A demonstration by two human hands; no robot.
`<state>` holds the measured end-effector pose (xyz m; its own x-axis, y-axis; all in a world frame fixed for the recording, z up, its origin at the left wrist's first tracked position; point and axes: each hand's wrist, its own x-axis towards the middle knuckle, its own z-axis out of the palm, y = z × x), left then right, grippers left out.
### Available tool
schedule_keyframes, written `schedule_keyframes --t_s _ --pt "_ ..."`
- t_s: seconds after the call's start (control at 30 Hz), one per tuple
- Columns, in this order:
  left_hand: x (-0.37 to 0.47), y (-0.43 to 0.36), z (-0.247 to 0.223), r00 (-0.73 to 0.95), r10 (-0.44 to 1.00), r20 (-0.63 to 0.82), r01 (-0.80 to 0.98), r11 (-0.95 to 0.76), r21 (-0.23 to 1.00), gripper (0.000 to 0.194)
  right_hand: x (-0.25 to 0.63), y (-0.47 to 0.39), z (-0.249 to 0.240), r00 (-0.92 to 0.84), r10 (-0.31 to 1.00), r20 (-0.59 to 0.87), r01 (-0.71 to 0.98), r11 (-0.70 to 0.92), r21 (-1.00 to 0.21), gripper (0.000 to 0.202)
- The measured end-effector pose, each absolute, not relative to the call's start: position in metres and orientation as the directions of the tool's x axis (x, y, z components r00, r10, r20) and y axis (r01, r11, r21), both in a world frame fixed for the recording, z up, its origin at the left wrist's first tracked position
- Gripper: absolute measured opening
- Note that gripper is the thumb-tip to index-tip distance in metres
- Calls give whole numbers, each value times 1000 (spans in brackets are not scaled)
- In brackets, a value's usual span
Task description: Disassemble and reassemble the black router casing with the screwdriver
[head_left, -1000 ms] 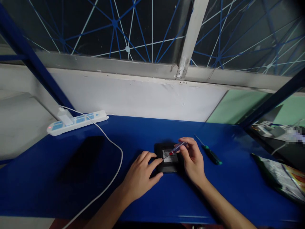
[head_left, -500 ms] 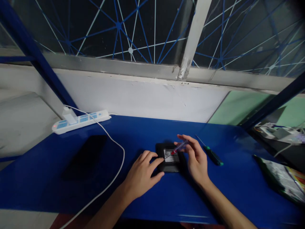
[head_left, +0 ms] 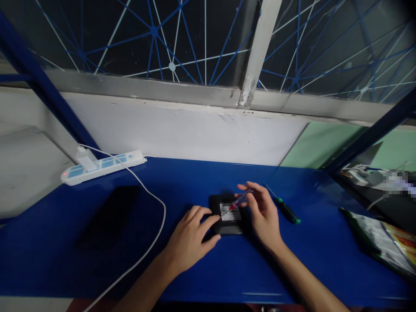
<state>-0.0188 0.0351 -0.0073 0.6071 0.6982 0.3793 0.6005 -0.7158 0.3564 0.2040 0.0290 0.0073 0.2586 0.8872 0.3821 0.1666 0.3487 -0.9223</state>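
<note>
A flat black device [head_left: 231, 229] with a white printed label [head_left: 225, 212] lies on the blue table. My right hand [head_left: 264, 216] pinches a small screwdriver [head_left: 241, 199] with a clear purplish handle and a red collar. It is tilted, its thin shaft pointing down and left to the device's left part. My left hand [head_left: 193, 236] rests at the device's left edge, fingers spread. Its index fingertip is by the screwdriver's tip, and the thumb reaches the lower left corner. Whether the tip sits in a screw is too small to tell.
A green-and-black screwdriver [head_left: 287, 211] lies right of my right hand. On the left are a dark flat object [head_left: 108, 216], a white cable [head_left: 161, 221] and a power strip [head_left: 105, 166]. A shiny packet [head_left: 380, 238] lies at the right, with the window wall behind.
The whole view has shifted slightly, so the table's things appear a little further left. Both hands and the small screwdriver keep nearly the same place over the device.
</note>
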Motion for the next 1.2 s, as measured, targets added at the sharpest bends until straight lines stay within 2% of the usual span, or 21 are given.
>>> schedule_keyframes --t_s 0.4,0.67,0.87,1.03,1.2 --pt "-18 35 -7 611 708 354 611 -706 358 40 203 28 8 251 903 349 243 290 -926 32" --pt "-19 34 -8 605 717 348 618 -698 363 40 209 35 -5 308 839 449 290 367 -884 22" --pt "-19 35 -6 602 715 356 613 -699 369 41 207 31 6 266 909 319 187 276 -943 33" --pt "-20 35 -6 599 722 347 611 -692 386 41 204 33 -1 253 909 332 254 269 -929 41" --pt "-20 35 -5 598 726 339 614 -687 388 40 201 39 -4 348 884 312 182 263 -947 57"
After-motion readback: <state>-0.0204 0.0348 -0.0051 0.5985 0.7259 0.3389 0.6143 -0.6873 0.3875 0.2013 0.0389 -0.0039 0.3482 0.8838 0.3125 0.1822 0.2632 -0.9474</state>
